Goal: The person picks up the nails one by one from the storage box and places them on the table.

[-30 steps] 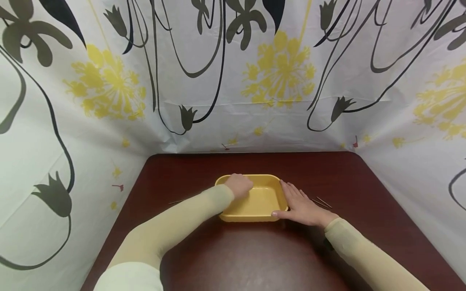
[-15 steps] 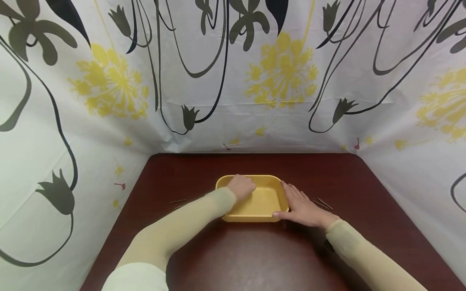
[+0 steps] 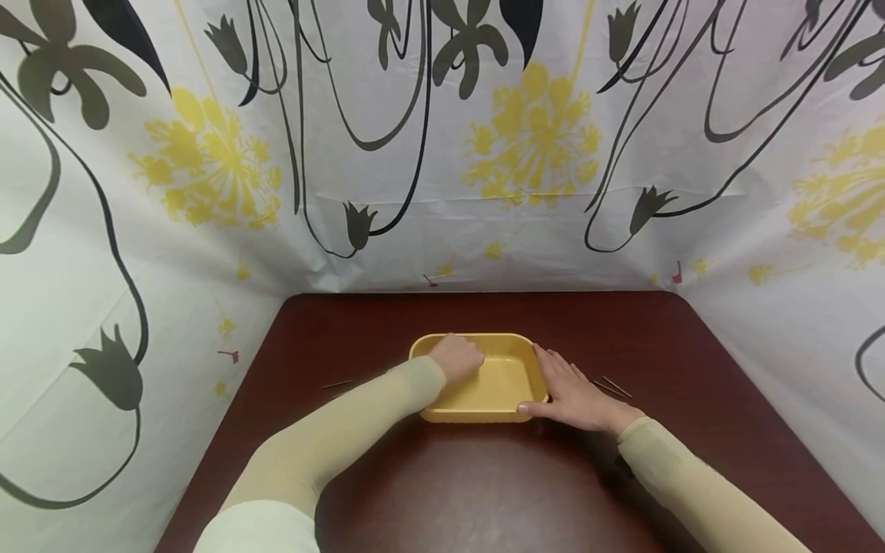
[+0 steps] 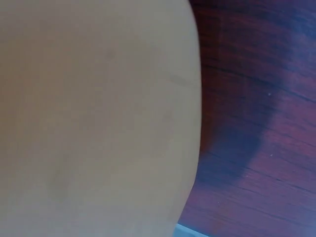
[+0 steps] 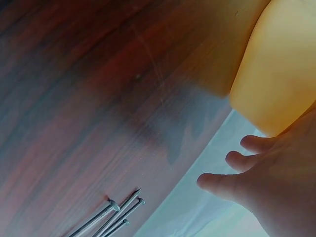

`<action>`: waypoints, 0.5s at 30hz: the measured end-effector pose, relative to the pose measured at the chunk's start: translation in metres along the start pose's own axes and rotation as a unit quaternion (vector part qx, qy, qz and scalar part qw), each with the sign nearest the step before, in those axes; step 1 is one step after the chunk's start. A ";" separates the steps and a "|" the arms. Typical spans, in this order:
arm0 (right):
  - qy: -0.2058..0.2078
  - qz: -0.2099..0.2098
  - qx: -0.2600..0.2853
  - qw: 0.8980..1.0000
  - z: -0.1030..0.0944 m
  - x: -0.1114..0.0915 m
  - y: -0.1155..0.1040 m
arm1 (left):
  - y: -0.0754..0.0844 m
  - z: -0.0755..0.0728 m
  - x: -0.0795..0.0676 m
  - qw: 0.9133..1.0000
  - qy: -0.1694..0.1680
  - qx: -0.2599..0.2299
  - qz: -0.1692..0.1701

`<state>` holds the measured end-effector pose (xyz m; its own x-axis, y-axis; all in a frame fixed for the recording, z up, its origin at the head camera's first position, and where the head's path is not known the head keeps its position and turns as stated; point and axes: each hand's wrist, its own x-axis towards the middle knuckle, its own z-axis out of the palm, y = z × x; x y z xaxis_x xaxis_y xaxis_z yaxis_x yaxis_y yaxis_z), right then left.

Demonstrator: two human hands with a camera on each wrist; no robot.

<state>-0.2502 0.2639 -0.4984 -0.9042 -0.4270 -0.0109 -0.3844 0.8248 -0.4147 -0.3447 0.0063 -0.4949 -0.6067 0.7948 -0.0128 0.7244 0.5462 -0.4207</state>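
Observation:
A yellow rectangular tray with rounded corners stands on the dark red table. My left hand reaches inside it at the left, back of the hand up, fingers bent downward; whether they hold anything is hidden. In the left wrist view a blurred pale surface covers most of the picture. My right hand rests against the tray's right end, fingers fairly straight along the outside and thumb at the front rim. Several metal nails lie on the table near the right hand.
More thin metal pieces, like nails, lie left of the tray, partly behind the left sleeve. A white cloth with a floral print hangs behind and beside the table.
The left hand shifts slightly right inside the tray, then back a little. The right hand keeps its place on the tray's end. The head view moves slightly.

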 end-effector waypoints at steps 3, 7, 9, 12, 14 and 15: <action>-0.001 0.001 0.002 1.000 0.001 0.000 0.000 | 0.000 -0.001 -0.001 1.000 -0.009 -0.008 0.004; 0.001 0.001 0.002 1.000 0.001 -0.001 0.000 | 0.002 0.002 -0.001 1.000 -0.001 -0.024 0.014; 0.002 0.001 0.002 1.000 0.001 -0.001 0.000 | 0.002 0.003 -0.001 0.999 0.008 -0.028 0.018; 0.004 0.001 0.001 1.000 0.001 -0.001 0.000 | 0.003 0.002 -0.001 0.999 0.023 -0.031 0.021; 0.003 0.001 -0.001 1.000 0.000 -0.001 0.000 | 0.002 -0.002 -0.002 0.999 0.030 -0.033 0.023; 0.002 0.001 -0.003 1.000 0.000 -0.001 0.000 | 0.002 -0.005 -0.003 0.999 0.034 -0.034 0.025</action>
<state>-0.2493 0.2638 -0.4985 -0.9061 -0.4229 -0.0078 -0.3828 0.8279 -0.4100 -0.3396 0.0063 -0.4918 -0.5475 0.8362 0.0314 0.7748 0.5207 -0.3584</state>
